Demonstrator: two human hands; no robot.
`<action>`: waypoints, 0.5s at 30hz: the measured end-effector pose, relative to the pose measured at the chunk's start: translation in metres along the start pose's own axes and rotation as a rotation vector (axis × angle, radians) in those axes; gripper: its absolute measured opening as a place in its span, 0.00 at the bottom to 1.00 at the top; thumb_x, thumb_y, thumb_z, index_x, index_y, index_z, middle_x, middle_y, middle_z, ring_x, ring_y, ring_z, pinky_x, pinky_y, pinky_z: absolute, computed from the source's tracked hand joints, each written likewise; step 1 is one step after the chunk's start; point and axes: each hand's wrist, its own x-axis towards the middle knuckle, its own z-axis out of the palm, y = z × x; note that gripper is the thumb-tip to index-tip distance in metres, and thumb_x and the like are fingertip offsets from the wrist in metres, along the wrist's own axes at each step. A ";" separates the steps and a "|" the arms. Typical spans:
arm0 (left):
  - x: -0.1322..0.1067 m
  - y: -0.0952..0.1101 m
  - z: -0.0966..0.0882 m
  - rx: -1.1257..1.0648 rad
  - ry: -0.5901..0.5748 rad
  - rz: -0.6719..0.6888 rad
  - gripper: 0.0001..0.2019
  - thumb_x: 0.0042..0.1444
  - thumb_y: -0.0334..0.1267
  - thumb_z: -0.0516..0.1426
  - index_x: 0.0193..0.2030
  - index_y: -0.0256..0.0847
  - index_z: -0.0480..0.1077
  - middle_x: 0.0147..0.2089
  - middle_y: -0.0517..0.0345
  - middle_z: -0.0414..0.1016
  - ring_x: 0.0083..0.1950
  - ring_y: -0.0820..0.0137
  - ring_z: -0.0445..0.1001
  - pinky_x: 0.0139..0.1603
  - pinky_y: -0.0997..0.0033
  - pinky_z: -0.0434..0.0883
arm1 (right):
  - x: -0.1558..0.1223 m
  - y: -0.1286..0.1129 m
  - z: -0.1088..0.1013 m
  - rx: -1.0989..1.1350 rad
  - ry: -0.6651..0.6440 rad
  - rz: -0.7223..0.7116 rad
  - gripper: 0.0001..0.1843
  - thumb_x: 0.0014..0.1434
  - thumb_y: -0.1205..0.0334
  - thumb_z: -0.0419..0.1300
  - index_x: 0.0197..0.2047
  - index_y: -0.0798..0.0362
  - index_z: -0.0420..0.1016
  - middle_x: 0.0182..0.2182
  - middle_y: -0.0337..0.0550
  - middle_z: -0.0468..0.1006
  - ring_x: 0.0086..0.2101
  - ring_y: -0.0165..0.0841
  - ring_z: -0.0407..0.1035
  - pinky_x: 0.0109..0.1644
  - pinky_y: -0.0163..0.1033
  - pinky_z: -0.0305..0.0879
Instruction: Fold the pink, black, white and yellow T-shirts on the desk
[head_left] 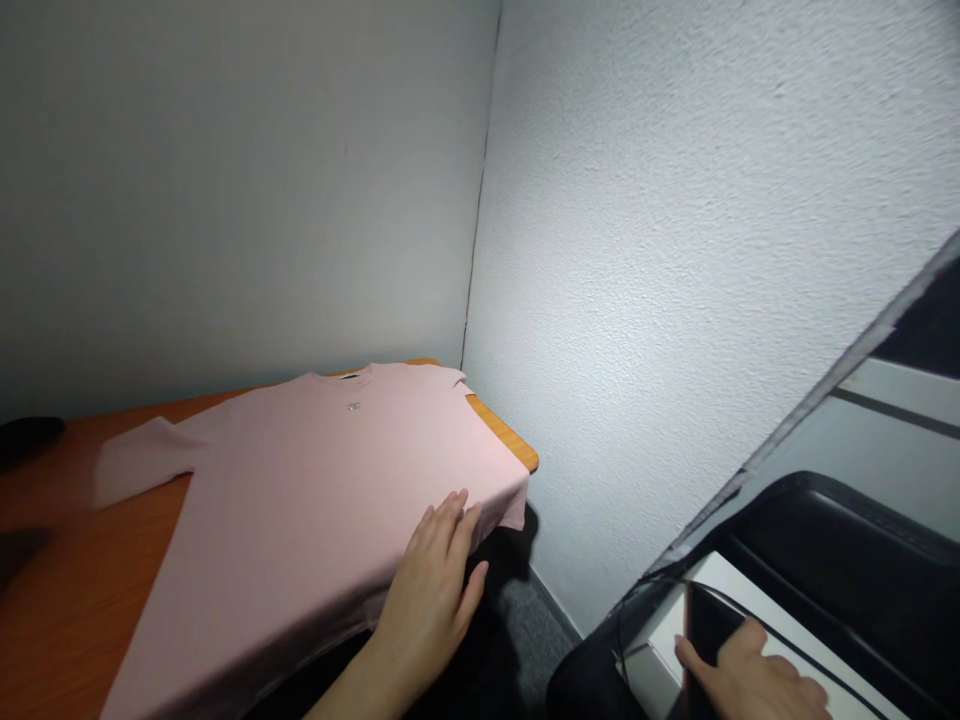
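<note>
A pink short-sleeved T-shirt (322,480) lies spread out, its collar toward the wall and a small emblem on its chest. Its lower part hangs over the table's near edge. My left hand (431,585) is palm down with fingers extended, at the shirt's near edge by the right corner; whether it presses on the cloth I cannot tell. At the lower right, my right hand (765,680) has thumb and fingers on either side of a dark phone (709,625). The phone is over a white box (739,580), and a black cable crosses there.
The orange-brown wooden table (82,610) runs along the back wall. Dark objects (30,440) sit at its left end. A black chair or bag-like shape (847,540) stands behind the box. A textured white wall (637,250) rises on the right, with grey carpet (540,640) below.
</note>
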 end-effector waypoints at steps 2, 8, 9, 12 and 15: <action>-0.003 -0.004 -0.001 0.009 0.023 -0.011 0.26 0.65 0.41 0.50 0.68 0.42 0.51 0.70 0.42 0.57 0.71 0.57 0.55 0.69 0.46 0.60 | -0.001 0.001 -0.003 0.018 -0.009 0.007 0.43 0.57 0.32 0.41 0.53 0.66 0.65 0.35 0.71 0.73 0.44 0.60 0.71 0.49 0.58 0.62; -0.008 -0.012 -0.009 0.023 0.034 -0.077 0.24 0.65 0.41 0.50 0.67 0.42 0.52 0.68 0.43 0.59 0.70 0.57 0.57 0.68 0.46 0.59 | -0.015 -0.030 -0.045 0.024 0.111 0.004 0.53 0.54 0.28 0.46 0.65 0.68 0.53 0.44 0.75 0.73 0.47 0.68 0.66 0.43 0.68 0.60; -0.007 -0.013 -0.011 0.017 0.036 -0.089 0.24 0.65 0.41 0.50 0.67 0.42 0.52 0.68 0.44 0.59 0.70 0.57 0.57 0.68 0.46 0.59 | -0.017 -0.048 -0.054 0.028 0.166 -0.080 0.54 0.54 0.28 0.49 0.66 0.68 0.52 0.46 0.77 0.71 0.50 0.69 0.63 0.45 0.69 0.59; -0.003 -0.013 -0.011 -0.035 0.024 -0.115 0.22 0.66 0.42 0.49 0.65 0.41 0.55 0.66 0.44 0.61 0.69 0.57 0.59 0.67 0.49 0.61 | -0.017 -0.119 -0.074 0.244 0.137 -0.407 0.47 0.56 0.38 0.55 0.66 0.68 0.54 0.53 0.74 0.69 0.58 0.63 0.58 0.55 0.63 0.56; 0.002 -0.008 -0.008 -0.124 -0.041 -0.111 0.18 0.66 0.42 0.48 0.61 0.41 0.60 0.62 0.46 0.67 0.64 0.60 0.65 0.64 0.55 0.65 | -0.007 -0.192 -0.082 0.685 -0.194 -0.506 0.39 0.52 0.53 0.63 0.62 0.66 0.62 0.58 0.70 0.65 0.61 0.58 0.54 0.62 0.57 0.50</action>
